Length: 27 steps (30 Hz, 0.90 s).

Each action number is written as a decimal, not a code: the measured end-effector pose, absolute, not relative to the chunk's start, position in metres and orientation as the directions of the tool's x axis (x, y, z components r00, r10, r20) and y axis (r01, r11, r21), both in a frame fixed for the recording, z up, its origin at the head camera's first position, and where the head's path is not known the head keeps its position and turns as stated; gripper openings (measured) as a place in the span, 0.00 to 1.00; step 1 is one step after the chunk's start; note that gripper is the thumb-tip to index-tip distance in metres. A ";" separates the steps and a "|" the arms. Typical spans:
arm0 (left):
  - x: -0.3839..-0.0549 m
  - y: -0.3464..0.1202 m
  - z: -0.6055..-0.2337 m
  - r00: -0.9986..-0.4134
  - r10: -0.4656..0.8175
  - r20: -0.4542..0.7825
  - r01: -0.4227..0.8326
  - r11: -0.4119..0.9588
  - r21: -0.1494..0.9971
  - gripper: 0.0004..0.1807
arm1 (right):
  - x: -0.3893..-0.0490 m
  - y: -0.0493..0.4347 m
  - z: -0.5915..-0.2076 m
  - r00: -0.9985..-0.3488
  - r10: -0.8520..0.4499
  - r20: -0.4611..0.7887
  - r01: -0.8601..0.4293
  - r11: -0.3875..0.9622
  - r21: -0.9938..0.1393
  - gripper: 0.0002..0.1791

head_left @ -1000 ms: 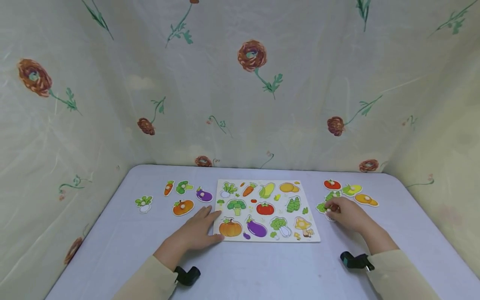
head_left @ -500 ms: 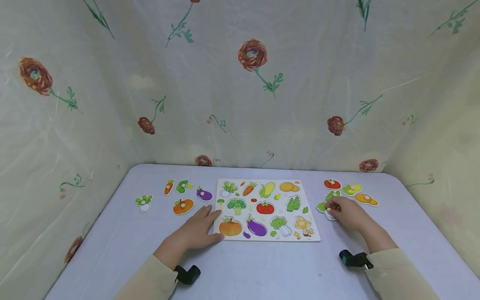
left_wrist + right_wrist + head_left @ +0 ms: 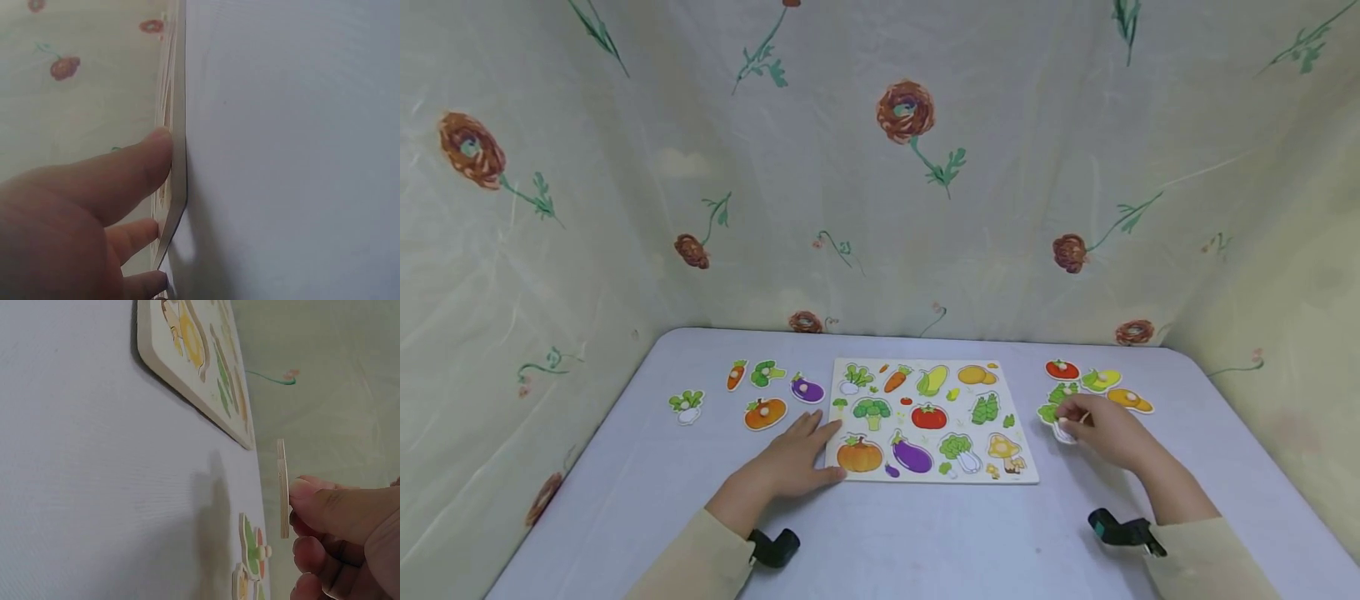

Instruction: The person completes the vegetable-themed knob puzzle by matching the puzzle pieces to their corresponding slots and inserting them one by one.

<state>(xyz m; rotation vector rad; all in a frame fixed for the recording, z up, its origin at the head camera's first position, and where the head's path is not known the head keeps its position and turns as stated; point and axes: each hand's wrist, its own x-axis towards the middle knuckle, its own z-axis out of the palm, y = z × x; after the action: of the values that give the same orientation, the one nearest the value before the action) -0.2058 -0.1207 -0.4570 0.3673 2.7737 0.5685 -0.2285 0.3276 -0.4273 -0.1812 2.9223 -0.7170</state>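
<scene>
My right hand (image 3: 1103, 429) pinches a wooden bok choy puzzle piece (image 3: 1062, 434) with green leaves and a white stem. Seen edge-on in the right wrist view, the thin piece (image 3: 284, 503) is held above the table, the thumb against it. My left hand (image 3: 797, 458) lies with fingers spread at the left edge of the white vegetable puzzle board (image 3: 951, 482). In the left wrist view, the thumb (image 3: 140, 165) touches the board's rim (image 3: 179, 156). A green asparagus piece (image 3: 1065, 389) is partly hidden behind the right hand.
Right of the board lie tomato (image 3: 1062, 369), corn (image 3: 1101, 381) and potato (image 3: 1129, 400) pieces. On the left are turnip (image 3: 687, 407), carrot (image 3: 737, 375), broccoli (image 3: 767, 373), eggplant (image 3: 807, 388) and pumpkin (image 3: 765, 413) pieces. A floral curtain (image 3: 985, 250) surrounds the table's back and sides.
The right hand has shifted slightly right and lifted a little with the bok choy piece. The left hand and board have stayed in place.
</scene>
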 end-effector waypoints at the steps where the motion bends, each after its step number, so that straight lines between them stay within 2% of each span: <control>1: -0.206 -0.121 -0.457 -0.926 0.301 -0.227 0.188 0.891 0.414 0.42 | -0.226 0.327 -0.426 -0.985 -0.144 -0.097 -0.082 0.879 -0.470 0.07; 13: -0.208 -0.121 -0.462 -0.926 0.300 -0.231 0.189 0.894 0.406 0.43 | -0.207 0.312 -0.405 -0.979 -0.194 -0.069 -0.136 0.860 -0.492 0.09; 27: -0.208 -0.121 -0.461 -0.928 0.295 -0.229 0.180 0.891 0.416 0.43 | -0.206 0.278 -0.392 -0.947 -0.306 -0.096 -0.209 0.816 -0.539 0.06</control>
<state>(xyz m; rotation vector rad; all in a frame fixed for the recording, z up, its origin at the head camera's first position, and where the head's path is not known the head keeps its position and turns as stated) -0.2076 -0.1209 -0.4607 0.3558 2.7713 0.5702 -0.2058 0.2776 -0.3915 -0.4034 2.8221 -0.8067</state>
